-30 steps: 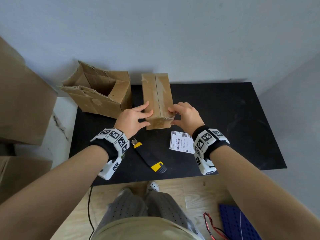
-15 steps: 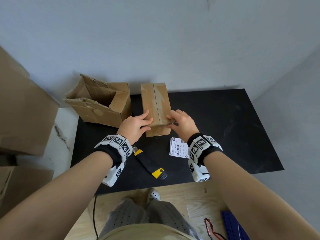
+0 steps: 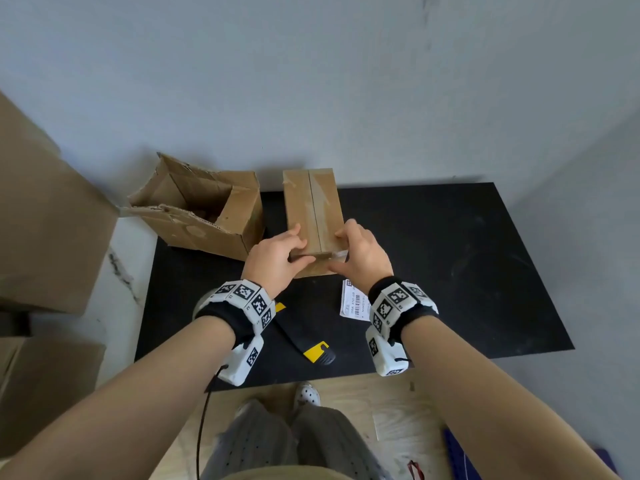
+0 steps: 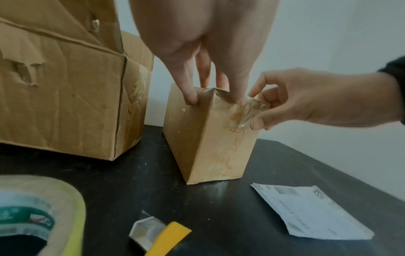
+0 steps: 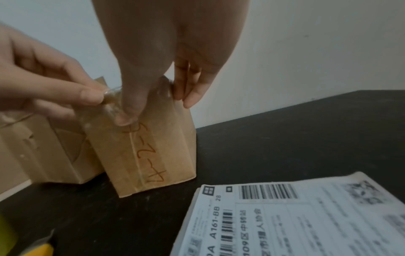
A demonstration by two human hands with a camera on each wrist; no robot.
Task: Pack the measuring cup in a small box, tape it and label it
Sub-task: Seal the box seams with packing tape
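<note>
The small brown box (image 3: 313,216) stands shut on the black mat (image 3: 450,271), with clear tape along its top seam. No measuring cup shows. My left hand (image 3: 277,258) grips the box's near top corner (image 4: 197,97), fingers on top and thumb on the near face. My right hand (image 3: 360,254) pinches a crumpled end of clear tape (image 4: 247,110) against the near face, thumb (image 5: 127,117) pressing it down. Red handwriting (image 5: 144,152) runs down that face. A white shipping label (image 3: 355,301) lies flat just in front of the box, under my right wrist.
A torn open carton (image 3: 204,209) stands left of the small box, almost touching it. A yellow and black utility knife (image 3: 304,341) lies near the mat's front edge. A tape roll (image 4: 32,207) sits by my left wrist. Big cartons (image 3: 41,220) stand at the far left.
Both hands stay at the box's near end and have closed in over its top edge. The box, label and knife have not moved; the head view has tilted up.
</note>
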